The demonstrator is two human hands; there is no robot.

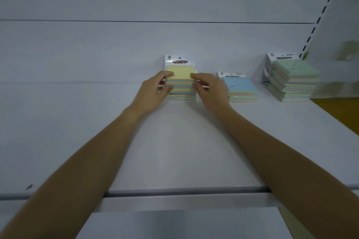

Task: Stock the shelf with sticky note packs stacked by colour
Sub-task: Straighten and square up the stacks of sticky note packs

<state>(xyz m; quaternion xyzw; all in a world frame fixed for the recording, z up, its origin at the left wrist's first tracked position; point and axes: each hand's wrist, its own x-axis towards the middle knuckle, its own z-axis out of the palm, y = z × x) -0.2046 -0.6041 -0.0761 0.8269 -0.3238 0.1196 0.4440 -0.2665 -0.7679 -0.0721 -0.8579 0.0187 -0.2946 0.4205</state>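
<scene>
A stack of sticky note packs topped by a yellow pack stands at the back of the white shelf. My left hand grips the stack's left side, thumb on the top pack. My right hand grips its right side, fingers curled against the packs. To the right sits a lower stack topped by a blue pack. Farther right stands a taller, slightly uneven stack topped by a green pack.
The shelf's back panel rises just behind the stacks. A slotted upright runs up at the right. The shelf's front lip crosses under my forearms. A brown surface shows past the shelf's right edge.
</scene>
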